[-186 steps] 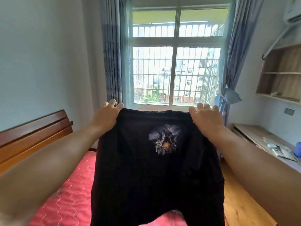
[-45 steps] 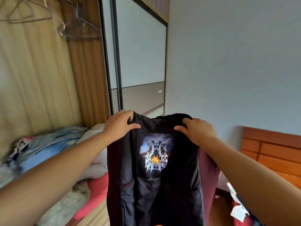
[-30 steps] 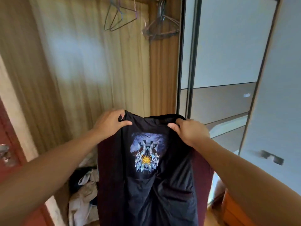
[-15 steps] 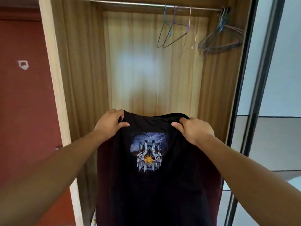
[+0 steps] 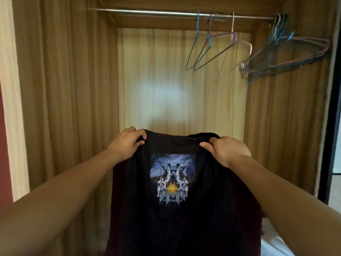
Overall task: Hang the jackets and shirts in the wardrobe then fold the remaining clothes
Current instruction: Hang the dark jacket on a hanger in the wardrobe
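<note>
Here, wardrobe (image 5: 73, 89) holding wire hangers (image 5: 273, 66), black shirt (image 5: 166, 228) gripped outside

You're facing an open wood-grain wardrobe (image 5: 73, 89): pale back panel (image 5: 180, 71) with a soft patch of light, metal rail (image 5: 147, 12) across the top, a red surface (image 5: 4, 154) at far left.

Shirt (image 5: 184, 228): black cloth, matt, soft, limp folds; wrinkled along top edge. Print (image 5: 172, 180) at ctr: smooth, flat, brighter than fabric.
Wardrobe (image 5: 73, 89) side walls: brown wood-grain, satin, vertical streaks.
Back panel (image 5: 175, 61), 12 o'clock: paler wood-look, smooth, soft glare patch.
Rail (image 5: 147, 12), 12 o'clock, top: metal, silvery, dull shine.
Hangers (image 5: 208, 50), 1 o'clock: thin wire, blue/purple/pink.
Hanger bunch (image 5: 287, 58), 2 o'clock: same wire.
Wall strip (image 5: 4, 172), 9 o'clock: red, matt.
</note>
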`<state>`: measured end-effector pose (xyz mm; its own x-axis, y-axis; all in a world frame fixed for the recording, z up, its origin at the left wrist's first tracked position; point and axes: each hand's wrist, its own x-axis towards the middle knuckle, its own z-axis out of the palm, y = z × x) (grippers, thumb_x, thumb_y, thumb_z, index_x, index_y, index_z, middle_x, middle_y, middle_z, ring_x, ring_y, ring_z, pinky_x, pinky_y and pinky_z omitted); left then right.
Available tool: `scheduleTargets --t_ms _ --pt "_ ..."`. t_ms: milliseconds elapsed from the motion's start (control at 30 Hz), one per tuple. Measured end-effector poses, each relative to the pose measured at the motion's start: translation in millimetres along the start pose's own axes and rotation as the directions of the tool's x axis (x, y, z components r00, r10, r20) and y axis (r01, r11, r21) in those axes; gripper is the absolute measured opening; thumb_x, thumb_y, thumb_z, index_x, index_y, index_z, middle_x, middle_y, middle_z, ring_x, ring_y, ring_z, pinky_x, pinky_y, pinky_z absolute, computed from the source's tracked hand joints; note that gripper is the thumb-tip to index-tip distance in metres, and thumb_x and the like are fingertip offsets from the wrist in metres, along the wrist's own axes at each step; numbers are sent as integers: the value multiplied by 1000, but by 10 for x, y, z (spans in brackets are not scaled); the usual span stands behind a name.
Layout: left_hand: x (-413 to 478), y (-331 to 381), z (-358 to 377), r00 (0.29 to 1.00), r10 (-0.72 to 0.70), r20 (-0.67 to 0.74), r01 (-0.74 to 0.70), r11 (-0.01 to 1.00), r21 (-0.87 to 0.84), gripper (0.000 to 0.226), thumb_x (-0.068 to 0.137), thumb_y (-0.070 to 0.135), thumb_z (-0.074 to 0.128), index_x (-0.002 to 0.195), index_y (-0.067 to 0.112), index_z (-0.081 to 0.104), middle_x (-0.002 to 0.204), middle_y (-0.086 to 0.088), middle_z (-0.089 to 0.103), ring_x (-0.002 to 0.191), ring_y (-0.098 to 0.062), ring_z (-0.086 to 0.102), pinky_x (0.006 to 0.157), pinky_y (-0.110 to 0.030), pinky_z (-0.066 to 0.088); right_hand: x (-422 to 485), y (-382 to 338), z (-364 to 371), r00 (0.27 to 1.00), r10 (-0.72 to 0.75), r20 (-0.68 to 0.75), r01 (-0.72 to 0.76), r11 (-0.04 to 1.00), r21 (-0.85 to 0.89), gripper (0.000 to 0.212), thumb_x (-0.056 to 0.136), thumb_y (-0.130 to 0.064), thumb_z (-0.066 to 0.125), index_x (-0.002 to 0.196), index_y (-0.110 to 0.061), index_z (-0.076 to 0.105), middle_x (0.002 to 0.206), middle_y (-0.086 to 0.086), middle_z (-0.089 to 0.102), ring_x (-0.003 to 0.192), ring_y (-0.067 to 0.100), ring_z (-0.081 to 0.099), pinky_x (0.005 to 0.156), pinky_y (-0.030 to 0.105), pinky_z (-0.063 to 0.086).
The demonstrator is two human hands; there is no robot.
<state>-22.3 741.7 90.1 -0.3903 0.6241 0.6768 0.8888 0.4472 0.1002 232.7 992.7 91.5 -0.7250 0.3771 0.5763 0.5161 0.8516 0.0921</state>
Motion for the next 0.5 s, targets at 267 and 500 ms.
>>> scheduleTargets --t_ms 267,500 --pt "985 -373 70 996 63 -59 -57 994 94 19 101 14 50 108 26 63 91 3 46 85 -20 49 77 -41 51 994 154 154 998 -15 -58 14 1000 -21 71 95 -75 12 114 -27 60 95 1 64 91 25 64 70 38 49" --pt "1873 -563 -134 985 38 -171 -11 988 153 38 94 -1 51 112 31 61 101 5 47 91 -20 51 73 -33 45 2045 364 -133 976 -65 -209 47 995 -93 66 97 -73 15 117 -27 58 95 4 63 90 29 63 66 37 42"
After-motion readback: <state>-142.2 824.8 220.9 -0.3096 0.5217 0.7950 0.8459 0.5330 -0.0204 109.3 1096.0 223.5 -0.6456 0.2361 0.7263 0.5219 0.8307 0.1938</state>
